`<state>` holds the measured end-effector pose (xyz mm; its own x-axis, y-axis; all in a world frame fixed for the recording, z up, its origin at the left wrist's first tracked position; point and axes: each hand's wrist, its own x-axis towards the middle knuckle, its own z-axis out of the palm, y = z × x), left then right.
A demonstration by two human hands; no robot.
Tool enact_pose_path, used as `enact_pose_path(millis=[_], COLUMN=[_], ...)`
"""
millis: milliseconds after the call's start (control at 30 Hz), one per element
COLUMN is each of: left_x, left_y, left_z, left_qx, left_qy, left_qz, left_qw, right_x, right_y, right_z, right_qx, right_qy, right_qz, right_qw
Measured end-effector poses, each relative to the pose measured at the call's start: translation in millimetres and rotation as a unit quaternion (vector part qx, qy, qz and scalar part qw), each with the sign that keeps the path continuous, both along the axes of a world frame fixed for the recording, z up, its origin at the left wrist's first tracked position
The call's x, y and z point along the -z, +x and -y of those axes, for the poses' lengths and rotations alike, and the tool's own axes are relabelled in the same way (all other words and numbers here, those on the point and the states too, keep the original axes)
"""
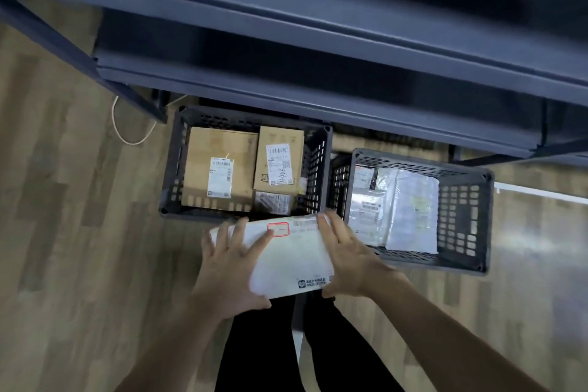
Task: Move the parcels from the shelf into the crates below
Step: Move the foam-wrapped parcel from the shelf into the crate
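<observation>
A white parcel (288, 256), flat and soft-edged with a red-bordered label near its far end and small dark print at its near right corner, is held between both hands above the wooden floor (63, 232), just at the near edge of the two crates. The left hand (230, 267) lies over the parcel's left side with fingers spread and fairly straight across its top and the thumb tucked along its near edge; the right hand (348, 256) presses flat against the right edge, fingers extended toward 12 o'clock, thumb under the near corner. Whether any fingers curl beneath the parcel cannot be told, since it hides its own underside. At 11 o'clock from the parcel stands the left crate (248, 165), dark and perforated, holding two brown cardboard boxes with white shipping labels; a third item at its near side is mostly covered and hard to read. At 2 o'clock sits the right crate (413, 210), holding pale plastic mailers (410, 210) that overlap, so their count is unclear and their labels are blurred. The dark metal shelf (318, 51) fills the upper frame, its surfaces seen edge-on, so whatever rests on it is out of sight. A thin pale cord (127, 134) loops on the floor at 10 o'clock, partly behind a shelf post. The person's dark trousers show below the parcel, cut off at the frame's bottom.
</observation>
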<state>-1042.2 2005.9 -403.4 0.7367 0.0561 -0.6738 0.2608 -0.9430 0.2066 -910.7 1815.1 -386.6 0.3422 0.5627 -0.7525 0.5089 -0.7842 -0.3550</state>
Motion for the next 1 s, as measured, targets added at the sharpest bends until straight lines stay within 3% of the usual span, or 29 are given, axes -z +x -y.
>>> enact_pose_path(millis=[233,500,767,1000], left_x=[21,66,120,178], left_y=[-25,-43,-12,15], left_z=[19,13,-95,-163], left_qx=[-0.063,-0.047,-0.043,-0.170], left_qy=[0.052,0.061,0.050,0.078], left_qz=[0.017,0.036,0.157,0.135], left_qw=[0.997,0.996,0.985,0.973], right_x=[28,67,119,193], right_y=[-3,-19,4,68], right_z=[2,-2,-106,-213], right_qx=[-0.044,-0.038,-0.020,-0.131], right_qy=[0.036,0.041,0.037,0.040], right_qz=[0.000,0.025,0.045,0.061], right_qw=[0.998,0.998,0.998,0.989])
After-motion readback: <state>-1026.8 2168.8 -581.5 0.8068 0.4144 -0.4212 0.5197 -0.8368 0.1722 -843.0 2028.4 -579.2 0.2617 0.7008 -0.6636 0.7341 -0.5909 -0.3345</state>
